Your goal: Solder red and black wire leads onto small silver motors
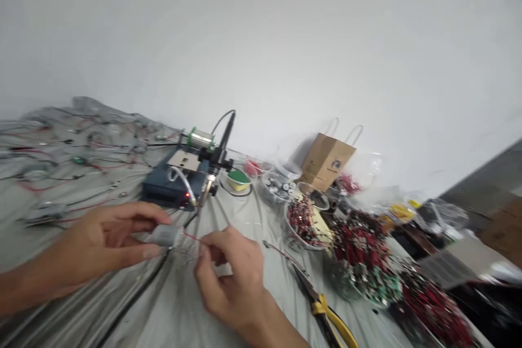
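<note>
1. Left hand (101,243): grip closed on a small silver DC motor (165,235), thumb and fingers wrapped around its body. The motor is held in the air above the sheet, at centre frame.
2. Right hand (230,280): grip closed, thumb and forefinger pinching a thin red wire (192,236) that runs from the motor's end. The hands are just apart, with the motor and wire between them.
3. Below the hands, a grey sheet (141,304) covers the worktop, and a black cable (138,291) crosses it.
4. Beyond the motor stands a blue soldering station (161,190) with a small red light lit. A soldering iron (227,130) stands upright in its holder, and a solder spool (199,139) sits on top of the unit.
5. Right of the station: a yellow-and-green sponge (238,180), then a clear bowl of silver motors (279,187).
6. Nearest the right hand, yellow-handled pliers (326,312) lie on the sheet. Further right are a bowl of red-wired parts (304,223) and a large heap of red-wired green boards (359,261).
7. At far left, wired motors (44,213) lie spread on the sheet. A brown paper bag (326,160) stands against the wall.
</note>
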`<state>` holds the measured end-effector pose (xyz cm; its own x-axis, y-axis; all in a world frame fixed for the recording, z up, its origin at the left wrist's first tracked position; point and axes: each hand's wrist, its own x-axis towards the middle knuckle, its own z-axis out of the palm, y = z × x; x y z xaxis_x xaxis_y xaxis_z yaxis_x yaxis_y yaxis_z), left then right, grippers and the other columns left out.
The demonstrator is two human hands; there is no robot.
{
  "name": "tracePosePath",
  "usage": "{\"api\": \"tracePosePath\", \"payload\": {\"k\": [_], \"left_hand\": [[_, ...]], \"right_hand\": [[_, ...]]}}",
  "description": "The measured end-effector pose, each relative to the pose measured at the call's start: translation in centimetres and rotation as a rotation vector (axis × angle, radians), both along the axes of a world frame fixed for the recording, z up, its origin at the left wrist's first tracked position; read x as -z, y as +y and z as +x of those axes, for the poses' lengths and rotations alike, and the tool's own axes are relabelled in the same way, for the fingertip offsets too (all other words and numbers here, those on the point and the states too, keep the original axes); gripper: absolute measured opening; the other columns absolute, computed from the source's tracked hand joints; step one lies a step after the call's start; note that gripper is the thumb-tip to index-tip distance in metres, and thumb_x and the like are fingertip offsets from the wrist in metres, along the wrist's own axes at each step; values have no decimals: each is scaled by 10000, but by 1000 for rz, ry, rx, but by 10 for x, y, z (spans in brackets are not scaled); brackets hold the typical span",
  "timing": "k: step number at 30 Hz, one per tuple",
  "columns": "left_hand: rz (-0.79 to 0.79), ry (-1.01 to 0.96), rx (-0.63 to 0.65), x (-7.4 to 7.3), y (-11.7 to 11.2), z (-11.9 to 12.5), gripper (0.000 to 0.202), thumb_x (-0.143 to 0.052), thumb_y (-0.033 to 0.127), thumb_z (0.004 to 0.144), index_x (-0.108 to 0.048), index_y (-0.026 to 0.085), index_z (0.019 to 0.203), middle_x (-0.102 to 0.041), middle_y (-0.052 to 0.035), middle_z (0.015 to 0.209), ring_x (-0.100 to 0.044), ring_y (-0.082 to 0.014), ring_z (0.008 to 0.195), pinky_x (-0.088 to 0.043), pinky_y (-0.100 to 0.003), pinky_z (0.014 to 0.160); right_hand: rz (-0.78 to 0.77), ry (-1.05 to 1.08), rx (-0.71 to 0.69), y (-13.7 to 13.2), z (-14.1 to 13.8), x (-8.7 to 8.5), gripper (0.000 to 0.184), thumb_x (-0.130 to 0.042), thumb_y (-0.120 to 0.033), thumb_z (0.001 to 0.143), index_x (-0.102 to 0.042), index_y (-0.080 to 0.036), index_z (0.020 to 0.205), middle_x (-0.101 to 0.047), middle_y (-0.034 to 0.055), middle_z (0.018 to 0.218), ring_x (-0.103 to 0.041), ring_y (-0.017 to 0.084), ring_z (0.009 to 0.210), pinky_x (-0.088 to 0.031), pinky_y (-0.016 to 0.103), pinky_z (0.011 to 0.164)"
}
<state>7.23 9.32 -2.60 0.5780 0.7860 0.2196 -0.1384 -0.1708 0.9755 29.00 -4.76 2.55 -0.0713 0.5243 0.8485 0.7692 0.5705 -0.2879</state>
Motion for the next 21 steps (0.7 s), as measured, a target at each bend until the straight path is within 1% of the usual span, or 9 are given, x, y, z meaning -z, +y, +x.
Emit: {"api": "tracePosePath", "payload": {"k": [2,4,6,8,10,12,14,17,21], "left_hand": [[-39,-27,53,-5,-2,1,365,-974,308,722,-842,237,1056,-833,-69,1020,-786,-268,946,-658,-313,787],[-21,-39,90,-11,-4,1,325,-954,326,761,-846,216,1046,-823,-70,966,-773,-236,886,-639,-271,740],[71,-31,107,-15,-5,-1,253,-909,320,827,-856,219,1052,-809,-65,982,-751,-204,870,-623,-241,739],[190,-30,105,-17,-5,-3,212,-870,293,873,-862,234,1077,-791,-61,1024,-730,-191,898,-615,-222,758],[275,-56,97,-17,-5,-5,222,-854,266,889,-858,250,1111,-776,-59,1056,-720,-188,931,-607,-198,749],[317,-95,99,-16,-6,-6,240,-839,245,903,-847,256,1142,-768,-59,1075,-714,-175,930,-591,-164,701],[324,-114,116,-16,-7,-5,250,-828,227,914,-837,244,1163,-762,-65,1086,-715,-169,923,-589,-148,676],[318,-110,139,-17,-8,-4,259,-828,201,913,-831,236,1169,-761,-72,1092,-727,-174,938,-619,-159,698],[330,-152,162,-18,-8,-4,318,-829,152,903,-824,289,1190,-765,-56,1119,-745,-175,983,-643,-164,727]], "right_hand": [[-29,6,-2,-1,1,-2,150,-623,-96,950,-655,-217,1031,-654,-28,723,-609,104,568,-458,226,524],[-47,-1,-3,-1,2,-3,164,-618,-83,958,-657,-216,1046,-646,-24,730,-615,105,579,-448,230,521],[-48,-13,-8,-2,2,-4,175,-616,-74,962,-655,-214,1060,-649,-17,740,-628,109,590,-446,236,517],[-43,-29,-13,-3,2,-4,192,-615,-65,958,-651,-213,1074,-655,-13,741,-637,116,594,-446,246,512],[-37,-43,-10,-3,2,-4,207,-614,-59,951,-648,-216,1080,-659,-12,734,-636,123,591,-443,258,505],[-30,-51,-6,-3,1,-3,210,-614,-58,949,-647,-219,1080,-662,-12,728,-632,128,584,-444,267,500],[-27,-52,-2,-2,2,-2,206,-614,-63,953,-649,-220,1080,-669,-8,733,-635,133,584,-454,275,503],[-16,-41,3,-2,2,-3,211,-614,-61,954,-653,-224,1081,-679,-7,744,-650,135,591,-469,278,513],[-10,-46,6,-3,1,-6,214,-620,-54,945,-650,-219,1078,-667,-12,734,-644,130,588,-445,274,505]]}}
